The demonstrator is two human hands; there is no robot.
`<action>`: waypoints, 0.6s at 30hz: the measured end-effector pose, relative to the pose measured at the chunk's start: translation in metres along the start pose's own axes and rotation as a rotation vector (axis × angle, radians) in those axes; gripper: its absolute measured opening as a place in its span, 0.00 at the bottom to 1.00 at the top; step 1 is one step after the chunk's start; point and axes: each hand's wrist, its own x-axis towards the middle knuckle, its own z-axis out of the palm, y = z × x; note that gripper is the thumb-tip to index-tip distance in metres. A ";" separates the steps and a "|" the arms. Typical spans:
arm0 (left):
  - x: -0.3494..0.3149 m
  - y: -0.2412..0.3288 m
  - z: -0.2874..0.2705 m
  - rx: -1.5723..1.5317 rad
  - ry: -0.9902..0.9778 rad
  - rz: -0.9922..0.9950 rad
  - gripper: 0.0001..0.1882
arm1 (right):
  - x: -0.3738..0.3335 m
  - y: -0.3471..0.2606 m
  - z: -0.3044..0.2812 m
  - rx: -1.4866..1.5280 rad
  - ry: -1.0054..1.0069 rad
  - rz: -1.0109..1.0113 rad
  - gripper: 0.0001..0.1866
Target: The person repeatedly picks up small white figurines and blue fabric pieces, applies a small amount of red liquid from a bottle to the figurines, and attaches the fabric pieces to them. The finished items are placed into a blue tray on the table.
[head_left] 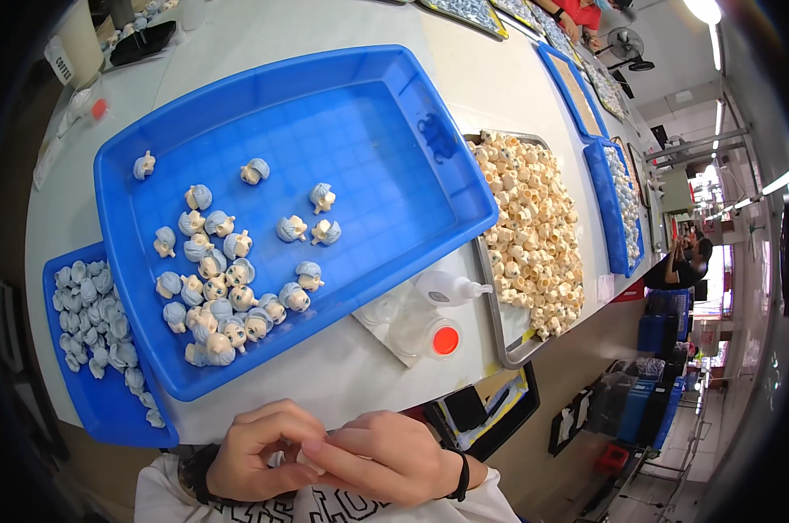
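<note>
My left hand and my right hand meet close to my body, below the table's near edge. The fingers of both are curled and pressed together around something small and pale, mostly hidden by them. Beyond my hands, a large blue tub holds many small doll heads with light-blue hair, clustered toward its near left. Left of the tub, partly under it, a smaller blue tray is filled with light-blue hair pieces. On the right a metal tray carries a heap of cream-coloured face parts.
Between tub and metal tray stand a white squeeze bottle and a clear jar with a red cap. A black bin sits at the table's near edge. Farther right are more blue trays. Other people are in the background.
</note>
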 end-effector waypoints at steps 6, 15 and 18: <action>0.000 -0.003 0.000 -0.068 -0.055 0.026 0.17 | -0.004 0.001 0.012 -0.033 0.180 -0.066 0.16; 0.005 -0.001 0.010 -0.102 -0.062 -0.077 0.17 | -0.019 0.003 0.005 -0.156 0.312 -0.047 0.14; 0.006 0.002 0.017 -0.158 0.080 -0.129 0.17 | -0.022 -0.003 -0.035 -0.353 0.251 0.255 0.18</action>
